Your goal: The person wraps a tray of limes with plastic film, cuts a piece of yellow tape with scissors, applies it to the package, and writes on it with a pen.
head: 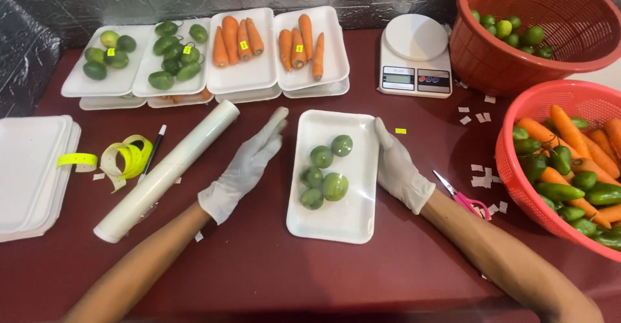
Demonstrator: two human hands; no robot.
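Both hands flat: right hand [400, 168] touching tray [343, 223], left hand [246, 164] beside.

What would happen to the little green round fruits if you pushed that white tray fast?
The green fruits are round and lie loose, so they would probably roll about. The white tray has only a low rim, so some might hop out. It looks like thin foam, likely light and bendy, and the right hand rests against its edge.

right hand [400, 168] on white tray [349, 216] edge | left hand [246, 166] flat beside | five green tomatoes [325, 171] inside
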